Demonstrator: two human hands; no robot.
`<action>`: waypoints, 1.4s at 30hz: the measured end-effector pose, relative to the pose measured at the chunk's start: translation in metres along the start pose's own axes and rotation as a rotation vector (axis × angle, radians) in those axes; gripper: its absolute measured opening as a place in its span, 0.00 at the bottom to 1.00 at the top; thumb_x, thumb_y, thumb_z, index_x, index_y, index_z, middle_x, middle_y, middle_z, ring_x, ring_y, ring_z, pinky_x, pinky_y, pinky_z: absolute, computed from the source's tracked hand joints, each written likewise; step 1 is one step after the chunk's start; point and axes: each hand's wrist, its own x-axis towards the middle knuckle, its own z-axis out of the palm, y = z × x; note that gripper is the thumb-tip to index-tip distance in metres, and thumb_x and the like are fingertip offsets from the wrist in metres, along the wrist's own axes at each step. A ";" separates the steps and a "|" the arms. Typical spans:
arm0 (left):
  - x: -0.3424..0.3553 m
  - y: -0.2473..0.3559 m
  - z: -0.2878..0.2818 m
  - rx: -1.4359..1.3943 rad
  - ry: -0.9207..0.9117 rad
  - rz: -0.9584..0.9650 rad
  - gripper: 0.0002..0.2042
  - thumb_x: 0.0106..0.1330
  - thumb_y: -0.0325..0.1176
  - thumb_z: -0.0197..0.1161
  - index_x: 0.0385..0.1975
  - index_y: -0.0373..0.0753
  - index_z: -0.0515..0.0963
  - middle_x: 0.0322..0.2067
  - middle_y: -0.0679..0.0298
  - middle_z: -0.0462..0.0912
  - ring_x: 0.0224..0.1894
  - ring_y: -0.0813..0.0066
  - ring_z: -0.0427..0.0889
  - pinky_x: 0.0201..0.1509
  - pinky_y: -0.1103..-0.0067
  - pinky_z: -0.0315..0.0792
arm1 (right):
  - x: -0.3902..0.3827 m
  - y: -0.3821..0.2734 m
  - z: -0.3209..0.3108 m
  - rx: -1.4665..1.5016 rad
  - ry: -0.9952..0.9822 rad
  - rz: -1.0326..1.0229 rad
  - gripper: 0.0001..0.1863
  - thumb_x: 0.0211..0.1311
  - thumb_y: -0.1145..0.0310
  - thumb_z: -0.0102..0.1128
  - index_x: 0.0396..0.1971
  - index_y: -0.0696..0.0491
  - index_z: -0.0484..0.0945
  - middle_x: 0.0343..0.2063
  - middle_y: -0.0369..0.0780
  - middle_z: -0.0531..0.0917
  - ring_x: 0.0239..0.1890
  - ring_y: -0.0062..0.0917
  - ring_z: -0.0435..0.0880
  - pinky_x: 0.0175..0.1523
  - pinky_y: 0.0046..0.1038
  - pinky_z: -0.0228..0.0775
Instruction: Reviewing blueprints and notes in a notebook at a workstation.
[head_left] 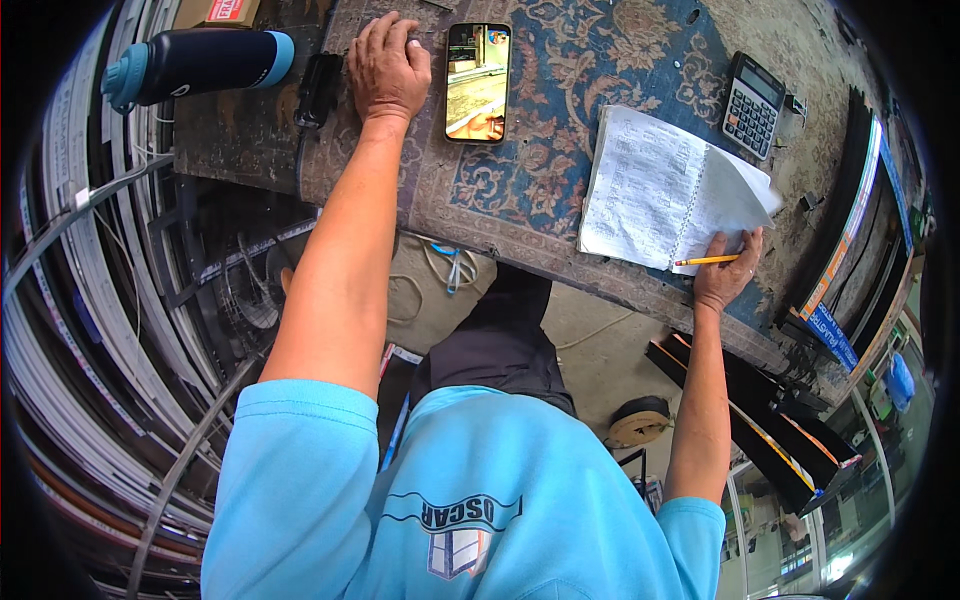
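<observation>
My left hand (388, 68) rests palm down on the carpet-covered table, its fingers stretched forward and slightly bent, with nothing seen in it. Just right of it lies a phone (477, 85), its screen lit with a picture. At the table's near right, my right hand (728, 272) grips a yellow pencil (706, 261), whose tip points left over the lower edge of an open spiral notebook (640, 190). Handwriting covers the notebook's left page. A right-hand page (738, 185) stands curled up from the rest, its outer corner blurred.
A calculator (754, 104) lies beyond the notebook. A dark bottle with a blue lid (200, 68) lies on its side at far left, near a black object (319, 90). Long profiles (85, 300) fill the left side; more dark profiles (760, 425) sit below the table's right edge.
</observation>
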 end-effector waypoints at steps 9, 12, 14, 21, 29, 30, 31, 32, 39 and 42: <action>0.002 -0.001 0.003 -0.018 0.018 0.015 0.14 0.65 0.37 0.58 0.48 0.49 0.83 0.58 0.65 0.81 0.65 0.60 0.73 0.71 0.61 0.62 | 0.001 0.004 0.002 -0.073 0.046 -0.086 0.26 0.64 0.61 0.68 0.57 0.57 0.71 0.64 0.50 0.75 0.58 0.45 0.80 0.64 0.43 0.69; 0.000 -0.004 0.003 -0.002 0.021 0.019 0.14 0.65 0.38 0.58 0.48 0.50 0.83 0.59 0.65 0.81 0.65 0.60 0.73 0.71 0.62 0.62 | 0.000 0.000 0.002 0.026 0.023 -0.007 0.29 0.63 0.60 0.69 0.59 0.56 0.71 0.61 0.50 0.77 0.60 0.44 0.78 0.65 0.43 0.67; 0.000 -0.006 0.004 0.003 0.014 0.027 0.14 0.66 0.38 0.58 0.50 0.50 0.82 0.60 0.65 0.80 0.65 0.60 0.73 0.71 0.62 0.63 | 0.002 0.001 0.002 -0.006 0.024 -0.021 0.29 0.63 0.59 0.69 0.59 0.56 0.71 0.61 0.50 0.77 0.60 0.44 0.78 0.65 0.44 0.67; -0.002 -0.009 0.006 -0.001 0.002 0.038 0.15 0.66 0.38 0.58 0.52 0.50 0.82 0.60 0.64 0.80 0.65 0.58 0.73 0.71 0.62 0.63 | 0.001 0.002 0.000 -0.093 0.013 -0.040 0.24 0.63 0.57 0.68 0.53 0.54 0.73 0.67 0.51 0.73 0.69 0.51 0.70 0.72 0.46 0.60; 0.000 -0.016 0.011 -0.018 0.011 0.062 0.16 0.66 0.39 0.57 0.51 0.50 0.83 0.60 0.62 0.80 0.64 0.57 0.74 0.70 0.62 0.64 | 0.002 0.003 0.000 -0.070 0.016 -0.026 0.24 0.62 0.57 0.67 0.53 0.52 0.73 0.66 0.51 0.75 0.70 0.50 0.70 0.73 0.46 0.59; 0.001 -0.019 0.011 -0.031 0.001 0.078 0.16 0.66 0.39 0.57 0.51 0.50 0.83 0.60 0.62 0.81 0.64 0.56 0.74 0.70 0.62 0.64 | 0.002 0.003 0.000 -0.067 0.014 -0.026 0.24 0.62 0.56 0.67 0.53 0.52 0.73 0.66 0.51 0.75 0.70 0.50 0.70 0.73 0.46 0.58; 0.002 -0.021 0.011 -0.045 -0.009 0.094 0.16 0.66 0.39 0.57 0.51 0.50 0.83 0.60 0.62 0.81 0.64 0.56 0.74 0.70 0.62 0.64 | 0.002 0.004 0.001 -0.065 0.013 -0.026 0.25 0.62 0.56 0.67 0.53 0.52 0.73 0.66 0.51 0.75 0.70 0.50 0.70 0.73 0.46 0.58; 0.003 -0.021 0.011 -0.040 -0.004 0.099 0.16 0.66 0.39 0.57 0.51 0.49 0.83 0.60 0.62 0.81 0.64 0.55 0.74 0.70 0.62 0.64 | 0.002 0.004 0.001 -0.066 0.013 -0.024 0.25 0.62 0.56 0.67 0.53 0.52 0.73 0.66 0.51 0.75 0.70 0.50 0.70 0.73 0.46 0.58; 0.002 -0.010 0.004 -0.003 0.004 0.103 0.15 0.67 0.39 0.57 0.51 0.49 0.83 0.60 0.62 0.81 0.64 0.56 0.75 0.70 0.62 0.64 | 0.001 0.006 0.001 -0.086 0.025 -0.051 0.25 0.62 0.55 0.67 0.53 0.53 0.73 0.65 0.52 0.75 0.68 0.50 0.71 0.72 0.46 0.59; 0.004 0.005 -0.003 -0.012 -0.041 0.014 0.14 0.65 0.33 0.58 0.49 0.40 0.79 0.58 0.54 0.79 0.63 0.50 0.74 0.69 0.59 0.66 | 0.001 0.005 0.001 -0.062 0.046 -0.060 0.26 0.62 0.55 0.68 0.53 0.54 0.73 0.64 0.53 0.76 0.67 0.51 0.72 0.71 0.47 0.61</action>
